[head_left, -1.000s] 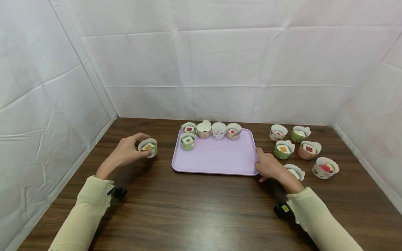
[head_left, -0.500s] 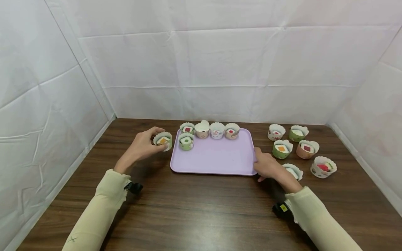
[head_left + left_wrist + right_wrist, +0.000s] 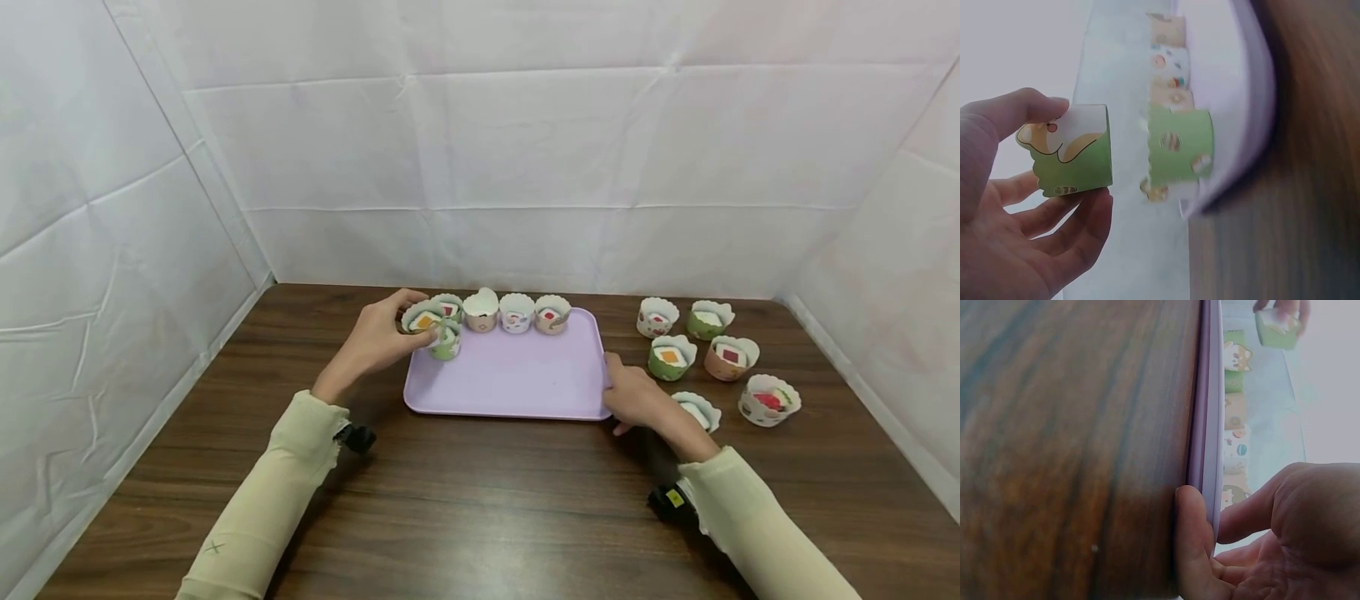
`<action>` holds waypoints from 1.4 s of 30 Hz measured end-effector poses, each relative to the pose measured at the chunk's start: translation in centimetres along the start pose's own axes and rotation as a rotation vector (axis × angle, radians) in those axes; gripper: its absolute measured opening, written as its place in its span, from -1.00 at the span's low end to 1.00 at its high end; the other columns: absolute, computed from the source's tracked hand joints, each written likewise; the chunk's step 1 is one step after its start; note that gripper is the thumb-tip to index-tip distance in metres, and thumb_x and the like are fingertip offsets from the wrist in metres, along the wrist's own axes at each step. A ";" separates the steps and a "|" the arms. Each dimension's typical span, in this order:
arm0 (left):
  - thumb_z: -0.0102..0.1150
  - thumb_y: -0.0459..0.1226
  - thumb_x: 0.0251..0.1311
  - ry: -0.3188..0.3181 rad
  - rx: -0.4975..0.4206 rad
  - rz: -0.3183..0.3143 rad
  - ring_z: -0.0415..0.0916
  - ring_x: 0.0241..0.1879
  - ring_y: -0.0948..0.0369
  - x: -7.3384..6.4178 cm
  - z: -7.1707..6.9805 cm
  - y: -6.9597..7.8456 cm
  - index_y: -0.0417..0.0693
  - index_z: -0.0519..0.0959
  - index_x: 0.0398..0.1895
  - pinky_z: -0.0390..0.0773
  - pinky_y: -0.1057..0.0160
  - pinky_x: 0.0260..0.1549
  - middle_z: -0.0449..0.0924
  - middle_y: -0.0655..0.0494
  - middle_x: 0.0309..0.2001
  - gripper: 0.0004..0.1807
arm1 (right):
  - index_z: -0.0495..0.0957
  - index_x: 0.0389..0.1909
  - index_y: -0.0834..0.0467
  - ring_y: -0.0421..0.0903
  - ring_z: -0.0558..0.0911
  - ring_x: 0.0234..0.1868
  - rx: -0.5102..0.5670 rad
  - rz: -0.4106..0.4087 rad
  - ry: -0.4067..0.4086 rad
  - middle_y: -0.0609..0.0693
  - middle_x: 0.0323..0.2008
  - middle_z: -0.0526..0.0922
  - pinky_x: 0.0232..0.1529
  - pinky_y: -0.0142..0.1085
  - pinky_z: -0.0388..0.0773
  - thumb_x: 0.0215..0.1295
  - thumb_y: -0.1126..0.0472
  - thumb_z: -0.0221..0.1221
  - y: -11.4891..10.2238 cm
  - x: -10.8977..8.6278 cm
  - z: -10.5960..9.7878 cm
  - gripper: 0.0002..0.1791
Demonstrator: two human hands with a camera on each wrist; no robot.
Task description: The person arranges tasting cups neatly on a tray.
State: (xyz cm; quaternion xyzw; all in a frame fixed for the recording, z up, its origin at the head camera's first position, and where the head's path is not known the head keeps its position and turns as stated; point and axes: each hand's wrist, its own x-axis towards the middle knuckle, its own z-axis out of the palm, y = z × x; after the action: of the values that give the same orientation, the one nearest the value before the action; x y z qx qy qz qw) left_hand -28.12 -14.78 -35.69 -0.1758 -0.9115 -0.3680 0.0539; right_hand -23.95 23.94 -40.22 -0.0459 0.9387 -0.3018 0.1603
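My left hand [image 3: 382, 333] pinches a green paper baking cup [image 3: 1075, 150] between thumb and fingers. An orange-and-white square piece sits inside that cup. In the left wrist view it is held above the lilac tray [image 3: 517, 392], apart from the cups on it. A row of cups stands along the tray's far edge, and a green cup [image 3: 446, 342] is just in front of the row's left end. At the tray's right edge, my right hand [image 3: 637, 396] grips the rim, thumb on one side and fingers on the other in the right wrist view.
Right of the tray, several filled paper cups stand on the wooden table [image 3: 480, 508], among them a white one with red and green pieces [image 3: 769, 400]. One cup [image 3: 697, 408] is partly hidden behind my right hand. White cloth walls [image 3: 525, 142] enclose the table's back and sides.
My left hand has carried the green cup rightward and away from me, from beside the tray to over its far left corner. The right hand has stayed on the tray's edge.
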 end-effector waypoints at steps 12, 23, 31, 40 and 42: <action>0.43 -0.10 0.22 -0.059 0.009 0.042 0.54 0.16 -0.05 2.0 2.7 2.6 -0.03 0.50 0.36 0.64 -0.05 0.10 0.61 -0.11 0.26 -0.35 | -0.18 0.59 0.43 -0.02 0.65 -0.54 0.014 0.004 0.000 0.66 0.37 0.24 -0.58 -0.23 0.76 0.40 0.39 -0.19 -0.1 0.1 0.2 -0.23; 0.47 -0.10 0.18 -0.106 0.106 0.096 0.50 0.20 -0.05 3.3 5.4 3.2 -0.12 0.53 0.30 0.56 -0.08 0.22 0.54 -0.15 0.22 -0.36 | -0.18 0.59 0.42 -0.03 0.65 -0.57 0.012 -0.005 0.003 0.63 0.35 0.28 -0.60 -0.22 0.74 0.41 0.40 -0.20 -0.1 0.2 0.2 -0.24; 0.48 -0.12 0.15 -0.115 0.218 0.130 0.51 0.07 0.01 4.0 6.2 3.4 -0.10 0.60 0.26 0.58 -0.01 0.10 0.62 -0.10 0.08 -0.40 | -0.19 0.59 0.43 -0.04 0.66 -0.58 0.016 -0.009 0.005 0.63 0.34 0.29 -0.61 -0.22 0.74 0.40 0.41 -0.21 -0.2 0.1 0.1 -0.24; 0.47 -0.11 0.14 -0.151 0.341 0.122 0.49 0.18 -0.06 4.4 6.7 3.4 -0.12 0.63 0.23 0.55 -0.08 0.18 0.65 -0.08 0.13 -0.41 | -0.18 0.59 0.43 -0.03 0.65 -0.57 0.016 -0.005 0.008 0.63 0.35 0.29 -0.61 -0.22 0.74 0.39 0.41 -0.21 0.0 -0.1 0.0 -0.24; 0.46 -0.10 0.15 -0.157 0.352 0.120 0.47 0.21 -0.07 4.5 6.7 3.4 -0.12 0.63 0.24 0.54 -0.10 0.21 0.64 -0.09 0.15 -0.41 | -0.17 0.59 0.43 -0.03 0.65 -0.57 0.013 -0.007 0.011 0.63 0.34 0.30 -0.61 -0.22 0.74 0.39 0.41 -0.21 0.0 -0.1 0.0 -0.24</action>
State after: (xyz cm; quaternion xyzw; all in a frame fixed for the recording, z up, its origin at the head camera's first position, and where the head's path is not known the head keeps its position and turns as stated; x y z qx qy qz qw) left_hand -30.86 -6.61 -37.35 -0.2458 -0.9510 -0.1844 0.0345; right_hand -23.89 23.98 -40.18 -0.0467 0.9374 -0.3088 0.1543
